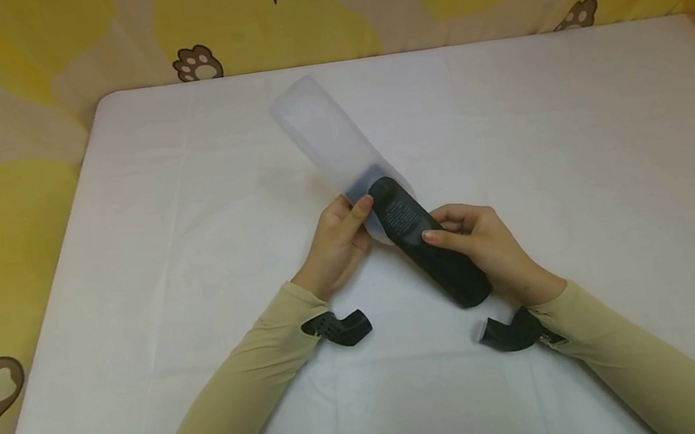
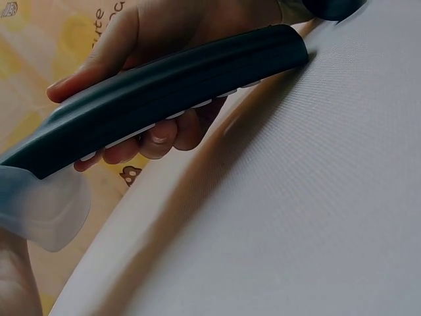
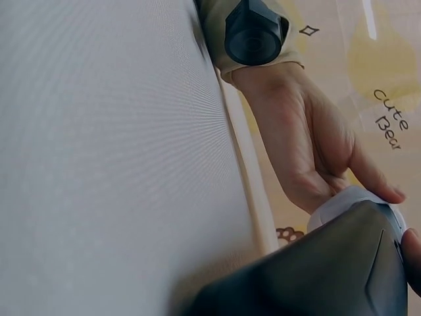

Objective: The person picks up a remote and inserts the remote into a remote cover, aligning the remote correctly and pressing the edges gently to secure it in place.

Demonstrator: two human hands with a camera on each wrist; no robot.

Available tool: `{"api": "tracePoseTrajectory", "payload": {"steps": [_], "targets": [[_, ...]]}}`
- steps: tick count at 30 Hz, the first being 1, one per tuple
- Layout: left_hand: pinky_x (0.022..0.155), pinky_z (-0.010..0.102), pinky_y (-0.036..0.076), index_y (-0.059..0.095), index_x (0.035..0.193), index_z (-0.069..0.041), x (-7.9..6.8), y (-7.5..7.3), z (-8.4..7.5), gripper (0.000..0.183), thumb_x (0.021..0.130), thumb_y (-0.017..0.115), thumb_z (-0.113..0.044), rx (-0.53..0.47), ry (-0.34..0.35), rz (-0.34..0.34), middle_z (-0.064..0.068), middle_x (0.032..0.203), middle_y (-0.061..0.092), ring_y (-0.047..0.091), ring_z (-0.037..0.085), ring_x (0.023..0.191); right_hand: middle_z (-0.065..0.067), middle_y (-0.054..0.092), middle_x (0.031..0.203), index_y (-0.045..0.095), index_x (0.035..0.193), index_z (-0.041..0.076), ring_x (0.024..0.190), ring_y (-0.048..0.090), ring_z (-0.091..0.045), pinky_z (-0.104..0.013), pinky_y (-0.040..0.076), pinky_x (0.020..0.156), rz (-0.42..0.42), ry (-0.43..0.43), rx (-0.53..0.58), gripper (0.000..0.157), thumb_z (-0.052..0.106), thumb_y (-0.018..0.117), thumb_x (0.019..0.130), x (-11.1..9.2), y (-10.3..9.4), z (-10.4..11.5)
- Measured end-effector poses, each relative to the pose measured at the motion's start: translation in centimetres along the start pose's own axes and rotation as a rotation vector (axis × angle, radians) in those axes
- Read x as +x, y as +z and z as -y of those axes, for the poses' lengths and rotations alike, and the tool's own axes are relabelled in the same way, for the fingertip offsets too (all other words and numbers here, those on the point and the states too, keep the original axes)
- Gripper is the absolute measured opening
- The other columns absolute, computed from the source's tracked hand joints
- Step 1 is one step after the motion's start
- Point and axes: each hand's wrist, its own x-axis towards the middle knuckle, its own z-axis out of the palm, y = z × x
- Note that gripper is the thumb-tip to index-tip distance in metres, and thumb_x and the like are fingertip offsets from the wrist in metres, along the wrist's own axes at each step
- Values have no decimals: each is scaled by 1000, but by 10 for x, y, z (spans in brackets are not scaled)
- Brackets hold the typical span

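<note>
A dark remote control (image 1: pixel 421 244) lies aslant above the table, its back with small printed text turned up. In the left wrist view, white buttons show along the underside of the remote control (image 2: pixel 177 99). My right hand (image 1: pixel 491 245) grips it, thumb on the back and fingers beneath. A clear, frosted sleeve (image 1: pixel 328 127) stretches away to the upper left. My left hand (image 1: pixel 334 245) pinches the sleeve's near end, thumb on top. The remote's far end overlaps that mouth, and a bluish part shows through the sleeve. How deep it sits inside, I cannot tell.
A white cloth covers the table (image 1: pixel 195 268). Yellow patterned fabric (image 1: pixel 266 21) hangs behind its far edge and at the sides. Black wrist cameras, left (image 1: pixel 343 329) and right (image 1: pixel 513 332), stick out from the sleeves of both arms.
</note>
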Motion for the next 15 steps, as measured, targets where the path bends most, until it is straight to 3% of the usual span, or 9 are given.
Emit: {"api": "tracePoseTrajectory", "payload": {"steps": [8,15], "targets": [[95,23,42,38,126,9,0,1,0,83,70,77,-39,12,-10,11,5,114,53,53,13,107,-2,71,86,60,106,-5,75,65,-13,-25,54,65,-7,5,3,25,7,67,87,0,2,1],[105,28,34,28,134,15,0,0,1,95,71,75,-40,33,-18,22,6,121,49,48,13,114,-2,71,85,59,106,-6,75,65,-13,-24,54,65,-16,5,1,24,7,66,87,0,2,1]]}}
